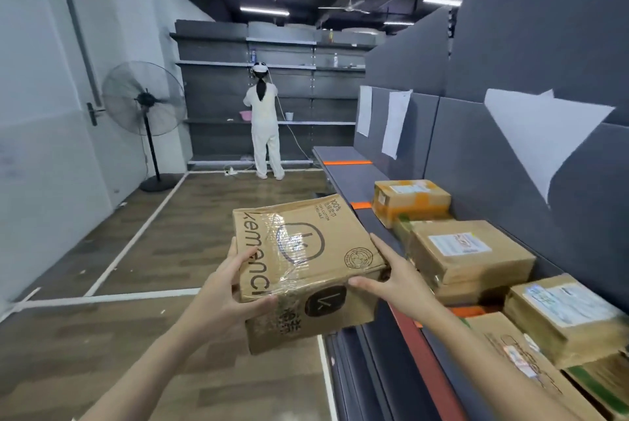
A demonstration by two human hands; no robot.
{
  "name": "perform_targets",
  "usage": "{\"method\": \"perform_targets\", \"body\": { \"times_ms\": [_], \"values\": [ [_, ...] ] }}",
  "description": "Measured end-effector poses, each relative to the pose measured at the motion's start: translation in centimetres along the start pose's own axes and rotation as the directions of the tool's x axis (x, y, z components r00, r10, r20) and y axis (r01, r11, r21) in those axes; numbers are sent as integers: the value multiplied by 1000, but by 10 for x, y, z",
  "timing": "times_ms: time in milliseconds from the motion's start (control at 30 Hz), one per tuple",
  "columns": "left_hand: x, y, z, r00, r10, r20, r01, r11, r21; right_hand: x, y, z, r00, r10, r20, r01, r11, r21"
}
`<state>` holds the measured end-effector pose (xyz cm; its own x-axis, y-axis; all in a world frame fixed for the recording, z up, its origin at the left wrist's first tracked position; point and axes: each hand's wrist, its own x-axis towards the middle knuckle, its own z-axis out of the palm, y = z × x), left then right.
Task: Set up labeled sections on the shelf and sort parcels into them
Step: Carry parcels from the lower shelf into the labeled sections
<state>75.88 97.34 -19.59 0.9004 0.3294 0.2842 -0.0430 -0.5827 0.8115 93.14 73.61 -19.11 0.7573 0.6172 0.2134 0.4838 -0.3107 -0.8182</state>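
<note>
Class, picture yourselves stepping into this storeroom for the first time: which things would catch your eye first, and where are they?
First, the taped cardboard box at centre, gripped between the left hand and right hand. Next, the row of brown parcels on the grey shelf at the right. Far back, a person in white faces dark shelving, beside a big pedestal fan.

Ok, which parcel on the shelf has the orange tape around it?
The farthest parcel on the shelf, past the stacks; yellow-orange tape bands wrap it, while the nearer ones are brown with white labels.
</note>
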Motion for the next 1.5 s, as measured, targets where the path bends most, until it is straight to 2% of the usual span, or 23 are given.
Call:
{"method": "perform_targets", "body": {
  "times_ms": [267,533,767,967,1100,1233,1367,1500],
  "values": [
    [195,-61,-14,999,46,0,-46,999,-19,195,35,-3,1000,-13,-5,13,999,49],
    [318,-112,-29,999,28,-28,-29,999,-22,329,58,9,999,35,21,-36,998,59],
    [429,-166,-30,997,61,45,-58,997,-57,419,79,20,994,96,-54,-95,995,9],
    [550,-217,-38,973,169,155,-150,980,-127,508,97,32,959,182,-215,-188,982,-6],
    [642,-240,-46,936,243,255,-190,958,-214,569,100,37,904,234,-359,-247,969,10],
    [720,-249,-46,892,287,348,-229,953,-198,608,99,34,834,275,-477,-297,954,31],
    [772,-243,-24,828,310,467,-231,948,-219,613,99,28,712,315,-628,-377,925,35],
    [795,-223,13,763,395,512,-245,909,-336,601,96,19,592,330,-735,-473,881,15]
  ]
}}
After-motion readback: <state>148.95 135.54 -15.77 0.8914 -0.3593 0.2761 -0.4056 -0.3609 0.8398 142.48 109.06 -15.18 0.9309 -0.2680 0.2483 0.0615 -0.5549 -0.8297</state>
